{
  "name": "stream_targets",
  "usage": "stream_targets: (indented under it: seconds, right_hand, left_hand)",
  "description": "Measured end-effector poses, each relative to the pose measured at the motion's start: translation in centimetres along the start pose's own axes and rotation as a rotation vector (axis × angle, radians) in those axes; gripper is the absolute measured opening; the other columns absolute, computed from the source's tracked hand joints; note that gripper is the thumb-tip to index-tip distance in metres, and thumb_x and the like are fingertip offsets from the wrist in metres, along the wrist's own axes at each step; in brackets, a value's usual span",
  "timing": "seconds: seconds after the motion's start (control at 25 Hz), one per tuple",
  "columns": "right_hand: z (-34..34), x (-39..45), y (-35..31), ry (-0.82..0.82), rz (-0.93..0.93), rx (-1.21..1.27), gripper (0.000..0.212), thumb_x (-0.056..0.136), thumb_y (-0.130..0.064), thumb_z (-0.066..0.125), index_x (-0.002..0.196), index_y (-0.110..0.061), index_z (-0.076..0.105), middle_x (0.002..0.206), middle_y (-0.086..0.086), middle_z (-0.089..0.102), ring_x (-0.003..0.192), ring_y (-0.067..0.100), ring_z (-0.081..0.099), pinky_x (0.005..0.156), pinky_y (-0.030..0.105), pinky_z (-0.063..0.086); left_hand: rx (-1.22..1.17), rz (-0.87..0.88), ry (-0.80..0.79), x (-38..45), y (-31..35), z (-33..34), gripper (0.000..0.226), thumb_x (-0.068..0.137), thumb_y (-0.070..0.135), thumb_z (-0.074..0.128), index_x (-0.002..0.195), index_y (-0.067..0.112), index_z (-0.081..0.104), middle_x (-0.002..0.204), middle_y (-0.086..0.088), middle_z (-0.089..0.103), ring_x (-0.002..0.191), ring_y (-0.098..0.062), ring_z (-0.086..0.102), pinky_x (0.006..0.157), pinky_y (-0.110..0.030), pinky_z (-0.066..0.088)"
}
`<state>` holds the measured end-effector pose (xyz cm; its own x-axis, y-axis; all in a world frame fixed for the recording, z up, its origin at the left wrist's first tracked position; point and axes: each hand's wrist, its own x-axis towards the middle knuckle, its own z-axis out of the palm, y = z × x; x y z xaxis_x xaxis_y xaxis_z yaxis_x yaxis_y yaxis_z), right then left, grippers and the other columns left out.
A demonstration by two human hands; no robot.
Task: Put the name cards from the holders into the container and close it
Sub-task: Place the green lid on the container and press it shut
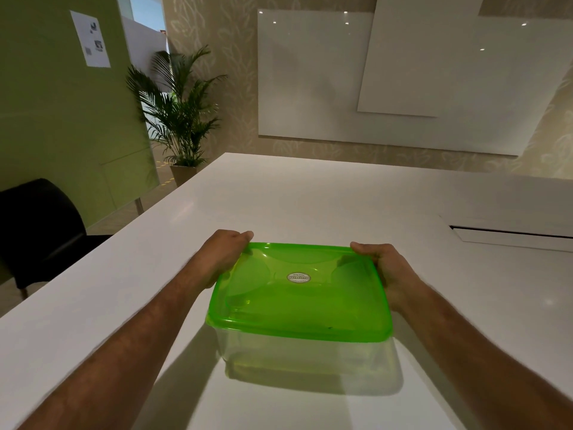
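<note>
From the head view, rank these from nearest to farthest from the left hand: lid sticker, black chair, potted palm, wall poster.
From the left hand:
1. Lid sticker, just right, on the green lid.
2. Black chair, left of the table.
3. Potted palm, far left corner.
4. Wall poster, high on the green wall.

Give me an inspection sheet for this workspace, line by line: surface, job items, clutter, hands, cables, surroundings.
Surface: white table, with a slot panel at the right.
Job's things: clear container on the table, green lid on top; name cards and holders not seen.
Clutter: nothing seen.
Hands: left hand grips the lid's far left corner; right hand grips its far right corner.
Cables: nothing seen.
Surroundings: black chair at left, potted palm, white wall boards, paper sheet on the green wall.
</note>
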<state>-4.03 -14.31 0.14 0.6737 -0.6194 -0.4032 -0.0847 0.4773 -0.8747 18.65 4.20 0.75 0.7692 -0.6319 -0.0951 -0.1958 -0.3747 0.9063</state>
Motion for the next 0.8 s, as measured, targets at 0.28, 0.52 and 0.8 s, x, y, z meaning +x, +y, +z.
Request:
stream_targets:
  seconds: [0.28, 0.52, 0.8]
  right_hand:
    - [2.5, 2.0, -3.8, 0.117, -0.098, -0.824, 0.051, 0.082, -0.059, 0.062, 0.099, -0.010, 0.061, 0.094, 0.008, 0.070, 0.086, 0.028, 0.068, 0.080, 0.037, 0.054]
    - [3.5, 3.2, -3.7, 0.065, -0.015, -0.896, 0.052, 0.096, -0.047, 0.051, 0.127, -0.004, 0.050, 0.114, 0.019, 0.065, 0.092, 0.035, 0.067, 0.090, 0.051, 0.055]
    - [2.9, 3.9, -3.1, 0.129, -0.129, -0.993, 0.047, 0.098, -0.040, 0.047, 0.122, -0.001, 0.058, 0.113, 0.015, 0.060, 0.099, 0.029, 0.060, 0.091, 0.038, 0.049]
  left_hand:
    - [0.024, 0.030, 0.010, 0.0, -0.1, 0.0, 0.040, 0.098, 0.039, 0.053, 0.083, 0.005, 0.070, 0.063, -0.005, 0.059, 0.052, -0.019, 0.047, 0.063, -0.030, 0.038]
    - [0.095, 0.048, 0.029, 0.2, 0.0, 0.1, 0.041, 0.098, 0.040, 0.051, 0.081, 0.008, 0.070, 0.058, 0.001, 0.054, 0.051, -0.016, 0.044, 0.053, -0.025, 0.032]
    - [0.082, 0.043, 0.028, 0.4, -0.2, 0.1, 0.045, 0.098, 0.042, 0.052, 0.087, 0.002, 0.071, 0.061, -0.003, 0.056, 0.053, -0.019, 0.046, 0.062, -0.030, 0.036]
